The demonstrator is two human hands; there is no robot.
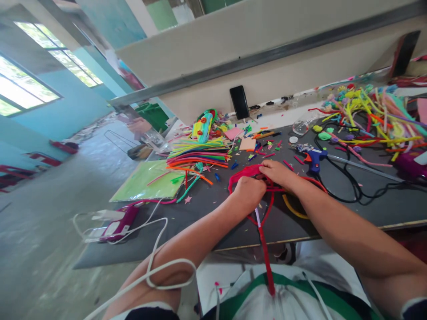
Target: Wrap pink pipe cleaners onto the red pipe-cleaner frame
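Observation:
Both hands meet over a red looped piece [245, 172] that looks like fuzzy craft stems, on the dark tabletop. My left hand [251, 194] has its fingers curled round the piece's lower right part. My right hand [277, 174] pinches its upper edge, just right of the left hand. Red strands loop below and to the right of the hands. A stick wrapped in red [266, 262] hangs from under them toward my lap, with a pale bare section near its top. The fingertips are partly hidden.
Bundled colourful stems [200, 153] and a green sheet [147, 181] lie left. A blue glue gun [314, 159] with black cable lies right, near piled stems [376, 111]. A phone [239, 102] leans at the back. A purple power strip [120, 223] trails white cable over my left arm.

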